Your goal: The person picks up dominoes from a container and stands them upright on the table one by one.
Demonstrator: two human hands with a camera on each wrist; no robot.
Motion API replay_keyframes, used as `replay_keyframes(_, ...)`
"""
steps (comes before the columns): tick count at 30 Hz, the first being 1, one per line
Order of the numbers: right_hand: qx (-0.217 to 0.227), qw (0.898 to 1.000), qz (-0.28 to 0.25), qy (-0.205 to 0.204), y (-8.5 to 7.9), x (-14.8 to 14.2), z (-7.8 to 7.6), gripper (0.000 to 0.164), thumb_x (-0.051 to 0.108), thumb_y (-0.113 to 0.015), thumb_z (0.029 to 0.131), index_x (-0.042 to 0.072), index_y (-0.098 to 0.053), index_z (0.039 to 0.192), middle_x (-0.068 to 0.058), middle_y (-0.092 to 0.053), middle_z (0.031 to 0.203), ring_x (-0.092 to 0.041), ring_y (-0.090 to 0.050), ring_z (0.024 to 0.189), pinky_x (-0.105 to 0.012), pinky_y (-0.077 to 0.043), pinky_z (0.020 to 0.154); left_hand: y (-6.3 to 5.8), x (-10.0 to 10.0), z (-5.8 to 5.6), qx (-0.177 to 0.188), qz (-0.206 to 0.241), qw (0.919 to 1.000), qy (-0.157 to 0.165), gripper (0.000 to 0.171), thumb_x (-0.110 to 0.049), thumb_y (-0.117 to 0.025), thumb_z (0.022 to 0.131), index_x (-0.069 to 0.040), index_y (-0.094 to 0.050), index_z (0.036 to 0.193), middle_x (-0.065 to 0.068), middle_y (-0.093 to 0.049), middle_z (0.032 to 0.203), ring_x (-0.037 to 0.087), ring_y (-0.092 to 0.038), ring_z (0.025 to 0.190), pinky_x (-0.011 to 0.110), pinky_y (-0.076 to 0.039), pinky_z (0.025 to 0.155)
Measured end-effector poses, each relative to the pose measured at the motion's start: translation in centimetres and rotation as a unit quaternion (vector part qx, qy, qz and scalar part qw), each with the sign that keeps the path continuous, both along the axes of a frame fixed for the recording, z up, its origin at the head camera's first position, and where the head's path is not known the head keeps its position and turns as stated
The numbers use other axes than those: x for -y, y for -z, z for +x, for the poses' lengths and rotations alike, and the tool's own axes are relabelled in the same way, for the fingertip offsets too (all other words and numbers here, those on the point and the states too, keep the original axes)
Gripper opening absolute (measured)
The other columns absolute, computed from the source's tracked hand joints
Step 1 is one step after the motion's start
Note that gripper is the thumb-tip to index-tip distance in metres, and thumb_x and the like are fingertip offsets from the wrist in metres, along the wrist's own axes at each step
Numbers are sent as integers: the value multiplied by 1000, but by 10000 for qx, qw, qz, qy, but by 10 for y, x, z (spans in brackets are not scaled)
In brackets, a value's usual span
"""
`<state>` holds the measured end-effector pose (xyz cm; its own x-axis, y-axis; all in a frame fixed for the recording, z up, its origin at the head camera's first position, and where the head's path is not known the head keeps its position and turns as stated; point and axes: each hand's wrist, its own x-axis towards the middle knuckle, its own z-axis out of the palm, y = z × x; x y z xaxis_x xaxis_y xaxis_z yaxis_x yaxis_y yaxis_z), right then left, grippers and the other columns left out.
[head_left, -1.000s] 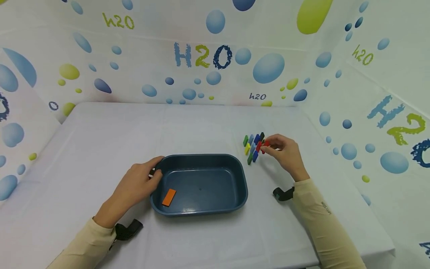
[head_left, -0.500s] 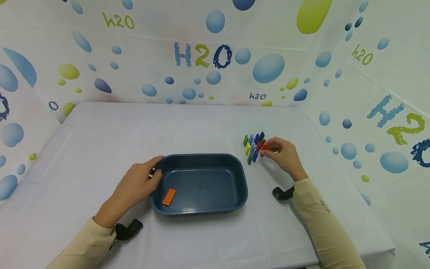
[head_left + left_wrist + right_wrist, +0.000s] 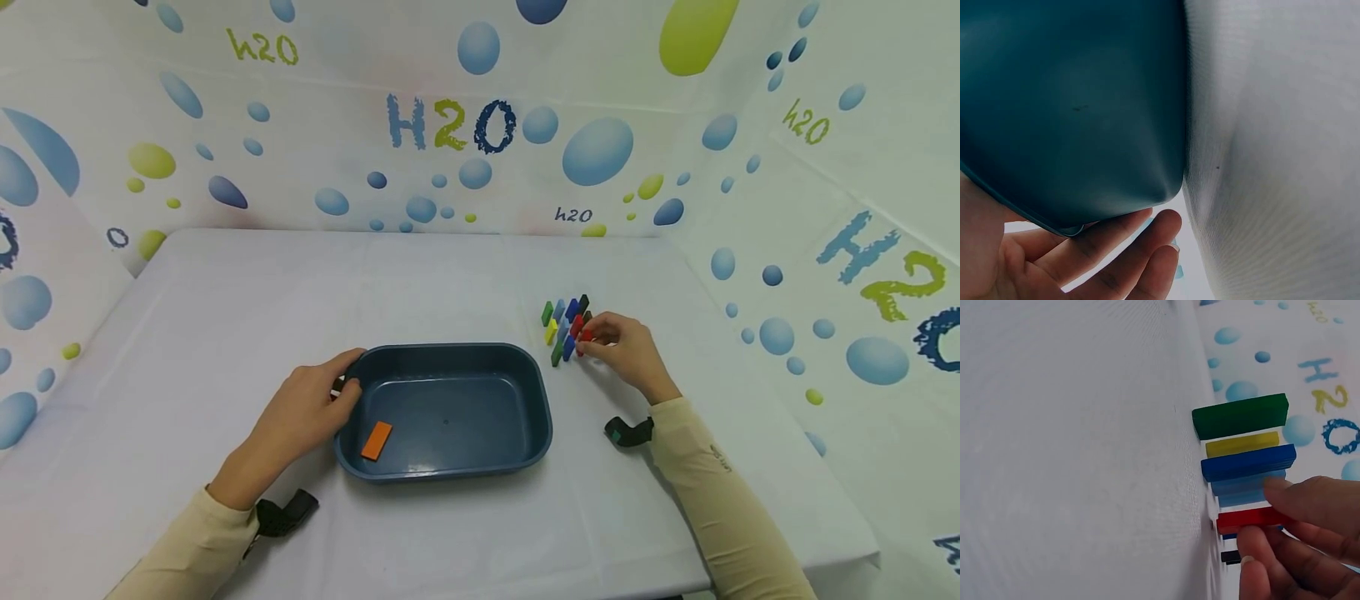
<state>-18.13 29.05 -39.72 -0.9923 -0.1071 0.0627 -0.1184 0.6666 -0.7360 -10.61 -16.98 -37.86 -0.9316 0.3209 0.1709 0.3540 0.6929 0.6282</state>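
Observation:
My left hand (image 3: 311,408) grips the dark blue plastic tray (image 3: 442,478) at its far left corner. In the left wrist view, fingers (image 3: 1116,265) lie along the tray's outer wall (image 3: 1079,137), below the rim. Inside the tray, toward its left end, lies an orange block (image 3: 377,440). To the right of the tray my right hand (image 3: 626,350) pinches a red block (image 3: 1250,517) between thumb and fingers. That block stands on edge at the near right of a cluster of upright coloured blocks. A green block (image 3: 1241,417) and a dark blue block (image 3: 1249,464) stand close by.
The cluster also holds a yellow block (image 3: 551,331), another red block (image 3: 577,325) and a black block (image 3: 584,302), set close together. A white cloth covers the table (image 3: 442,542). A patterned curtain (image 3: 337,100) rises behind and at the sides.
My right hand has shifted slightly left and toward me, bringing the red block down beside the front blue block. My left hand and the tray stay in place.

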Motion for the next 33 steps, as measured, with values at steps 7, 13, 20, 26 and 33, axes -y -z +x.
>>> replay_keyframes(7, 35, 9999, 41, -84, -1, 3, 3, 19, 9, -81, 91, 5, -71, 107, -8, -76, 102, -27, -69, 93, -40, -51, 78, 0, 0, 1, 2, 28, 10000, 7, 45, -5, -54, 99, 6, -57, 142, 26, -71, 117, 36, -74, 93, 46, -61, 69)
replay_keyframes(13, 43, 9998, 148, -86, -1, 3, 3, 22, 11, -81, 91, 6, -71, 109, -9, -76, 104, -27, -69, 95, -43, -51, 81, 0, 0, 0, 9, 20, 10000, -1, 44, -5, -54, 100, 6, -57, 143, 25, -71, 117, 36, -74, 93, 46, -61, 70)
replay_keyframes(20, 166, 9996, 188, -122, -4, 3, 4, 25, 11, -81, 91, 5, -70, 113, -11, -75, 108, -28, -70, 98, -46, -52, 85, -1, 0, 0, 31, 8, 10000, -35, 45, -5, -53, 100, 7, -56, 143, 27, -71, 118, 37, -74, 94, 47, -61, 70)
replay_keyframes(26, 335, 9990, 271, -153, -8, 3, 6, 30, 13, -81, 92, 5, -68, 118, -14, -72, 113, -30, -69, 101, -46, -53, 83, -1, 0, 1, 41, 29, 10000, -32, 44, -5, -53, 99, 7, -57, 142, 27, -70, 118, 37, -74, 94, 47, -61, 71)
replay_keyframes(33, 490, 9959, 706, -274, -25, -3, 11, 41, 10, -81, 91, 2, -63, 127, -16, -69, 120, -33, -67, 104, -49, -56, 85, -2, 0, 0, 32, 33, 10000, 1, 44, -5, -54, 99, 7, -57, 142, 27, -71, 118, 36, -74, 93, 47, -61, 70)
